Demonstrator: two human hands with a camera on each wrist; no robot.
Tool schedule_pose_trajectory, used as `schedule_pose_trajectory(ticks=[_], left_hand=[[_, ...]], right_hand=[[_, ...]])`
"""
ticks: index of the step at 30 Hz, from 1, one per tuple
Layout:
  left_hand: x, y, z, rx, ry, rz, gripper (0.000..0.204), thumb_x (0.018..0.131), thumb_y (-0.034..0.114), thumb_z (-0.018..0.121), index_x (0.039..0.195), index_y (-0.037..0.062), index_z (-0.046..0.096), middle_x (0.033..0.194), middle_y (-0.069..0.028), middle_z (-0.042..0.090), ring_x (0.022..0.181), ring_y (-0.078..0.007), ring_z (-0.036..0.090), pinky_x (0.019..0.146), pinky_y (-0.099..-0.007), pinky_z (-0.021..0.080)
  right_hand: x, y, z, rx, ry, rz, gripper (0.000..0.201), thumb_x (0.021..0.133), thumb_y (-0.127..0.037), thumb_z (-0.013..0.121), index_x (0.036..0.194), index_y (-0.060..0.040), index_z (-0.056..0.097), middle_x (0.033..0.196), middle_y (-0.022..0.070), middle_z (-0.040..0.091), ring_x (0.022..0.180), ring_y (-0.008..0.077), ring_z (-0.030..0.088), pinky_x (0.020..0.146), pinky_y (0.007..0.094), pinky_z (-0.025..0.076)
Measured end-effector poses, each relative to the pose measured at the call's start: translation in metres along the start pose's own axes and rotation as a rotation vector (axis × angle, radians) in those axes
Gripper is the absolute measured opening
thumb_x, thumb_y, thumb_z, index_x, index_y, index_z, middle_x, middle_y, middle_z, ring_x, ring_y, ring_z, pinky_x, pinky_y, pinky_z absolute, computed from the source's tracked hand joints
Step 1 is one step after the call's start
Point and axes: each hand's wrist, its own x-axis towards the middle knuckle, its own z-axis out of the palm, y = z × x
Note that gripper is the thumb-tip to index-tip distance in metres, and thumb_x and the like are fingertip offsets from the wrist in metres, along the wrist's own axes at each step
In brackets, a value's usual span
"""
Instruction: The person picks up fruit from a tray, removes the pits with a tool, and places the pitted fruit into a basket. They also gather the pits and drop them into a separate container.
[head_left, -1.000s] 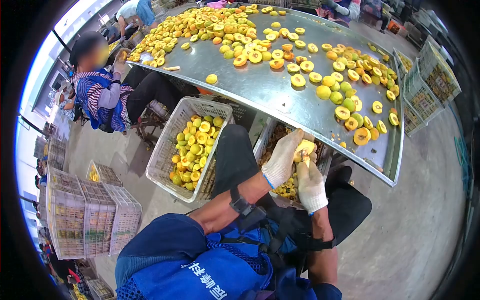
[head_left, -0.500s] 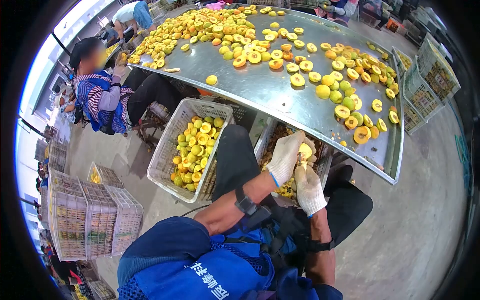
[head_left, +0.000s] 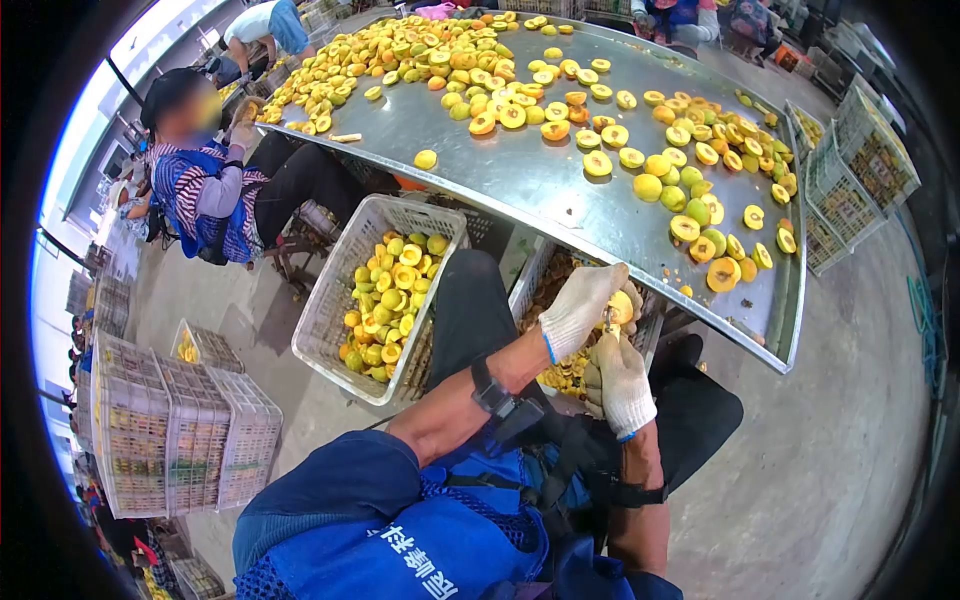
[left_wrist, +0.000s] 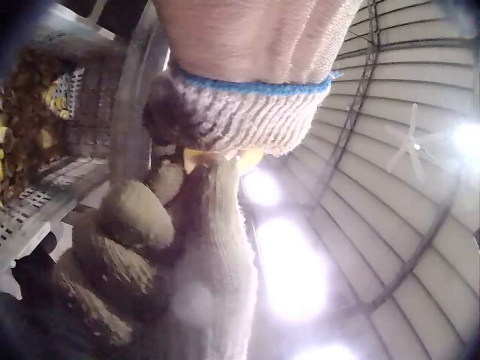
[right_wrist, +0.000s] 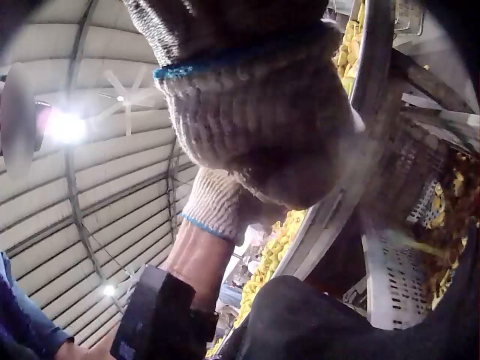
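In the head view, my gloved left hand (head_left: 583,308) holds a yellow peach half (head_left: 622,308) with its fingers curled round it. Just below it, my gloved right hand (head_left: 622,384) grips a small tool with a shiny metal tip (head_left: 608,321), set against the fruit. The glove covers the tool's handle, and I cannot tell its kind. Both hands meet over a crate (head_left: 519,290) of brown and yellow scraps, by the table's edge. In the wrist views, the gloves hide most of the fruit.
A metal table (head_left: 530,185) bears many cut peaches (head_left: 440,65). A white crate (head_left: 325,310) of yellow fruit stands left of my knee. Stacked crates (head_left: 180,430) are at left, and more crates (head_left: 860,165) at right. Another person (head_left: 205,185) sits at the table's left side.
Both hands have shifted slightly to the right, staying together. The peach half has turned in the left hand, and its rounded side shows more than a second ago.
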Motion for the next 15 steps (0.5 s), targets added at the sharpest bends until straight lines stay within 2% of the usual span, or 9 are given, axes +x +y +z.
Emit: schedule_pose_trajectory(ticks=[1,2,4,5,7,11,13,14,15], left_hand=[[0.000,0.001,0.000,0.013,-0.040,0.034,0.048,0.107,0.034,0.044,0.088,-0.0035,0.068,0.079,-0.0137,0.069,0.063,-0.0219,0.065,0.062,-0.0337,0.057],[-0.002,0.000,0.001,0.012,-0.037,0.030,0.048,0.107,0.034,0.044,0.088,-0.0035,0.068,0.079,-0.0137,0.069,0.063,-0.0219,0.065,0.062,-0.0337,0.057],[-0.004,-0.001,0.003,-0.132,-0.059,0.073,0.047,0.107,0.035,0.047,0.091,-0.0044,0.067,0.082,-0.0148,0.069,0.070,-0.0234,0.069,0.067,-0.0347,0.060],[-0.005,-0.005,0.004,-0.134,-0.056,0.072,0.047,0.107,0.035,0.047,0.091,-0.0044,0.067,0.082,-0.0148,0.069,0.070,-0.0234,0.069,0.067,-0.0347,0.060],[-0.003,-0.007,0.006,-0.186,0.081,0.008,0.047,0.107,0.035,0.047,0.090,-0.0043,0.067,0.083,-0.0142,0.069,0.071,-0.0220,0.069,0.067,-0.0340,0.059],[-0.005,-0.002,0.007,-0.001,0.116,0.005,0.046,0.107,0.035,0.048,0.090,-0.0039,0.067,0.083,-0.0129,0.069,0.072,-0.0205,0.069,0.067,-0.0335,0.058],[-0.001,-0.001,0.006,0.059,0.034,-0.022,0.046,0.107,0.035,0.049,0.091,-0.0034,0.068,0.081,-0.0112,0.068,0.075,-0.0186,0.068,0.069,-0.0328,0.057],[0.002,-0.002,0.005,0.059,0.032,-0.022,0.046,0.107,0.035,0.049,0.091,-0.0034,0.068,0.081,-0.0112,0.068,0.075,-0.0186,0.068,0.069,-0.0328,0.057],[0.006,-0.003,0.003,0.101,-0.024,-0.027,0.045,0.107,0.036,0.050,0.094,-0.0033,0.068,0.082,-0.0106,0.067,0.076,-0.0182,0.068,0.070,-0.0322,0.057]], right_hand=[[0.000,-0.003,-0.002,0.076,-0.010,0.096,0.025,0.108,-0.025,0.051,0.096,-0.0051,0.060,0.068,0.0024,0.056,0.057,0.0127,0.053,0.053,0.0314,0.042],[-0.001,-0.002,0.000,0.077,-0.011,0.102,0.025,0.108,-0.025,0.051,0.096,-0.0051,0.060,0.068,0.0024,0.056,0.057,0.0127,0.053,0.053,0.0314,0.042],[0.002,-0.001,0.006,-0.497,0.209,-0.514,0.023,0.106,-0.021,0.054,0.099,0.0001,0.060,0.073,0.0171,0.064,0.064,0.0247,0.062,0.061,0.0409,0.048],[0.000,-0.002,0.005,-0.499,0.207,-0.512,0.023,0.106,-0.021,0.054,0.099,0.0001,0.060,0.073,0.0171,0.064,0.064,0.0247,0.062,0.061,0.0409,0.048],[0.000,-0.008,0.003,-0.624,0.165,-0.298,0.023,0.104,-0.017,0.056,0.101,0.0049,0.060,0.081,0.0277,0.065,0.073,0.0319,0.066,0.069,0.0469,0.050],[0.004,0.004,-0.002,-0.544,0.099,-0.289,0.024,0.105,-0.019,0.055,0.105,0.0039,0.061,0.080,0.0206,0.068,0.077,0.0327,0.067,0.072,0.0452,0.051],[0.010,0.018,0.000,-0.340,0.127,-0.494,0.025,0.107,-0.026,0.051,0.100,-0.0035,0.059,0.067,0.0079,0.060,0.057,0.0259,0.059,0.054,0.0408,0.048],[0.011,0.022,-0.009,-0.341,0.129,-0.494,0.025,0.107,-0.026,0.051,0.100,-0.0035,0.059,0.067,0.0079,0.060,0.057,0.0259,0.059,0.054,0.0408,0.048],[0.011,0.018,-0.019,-0.182,0.006,-0.225,0.028,0.109,-0.032,0.049,0.096,-0.0083,0.056,0.064,0.0019,0.052,0.049,0.0194,0.050,0.045,0.0358,0.041]])
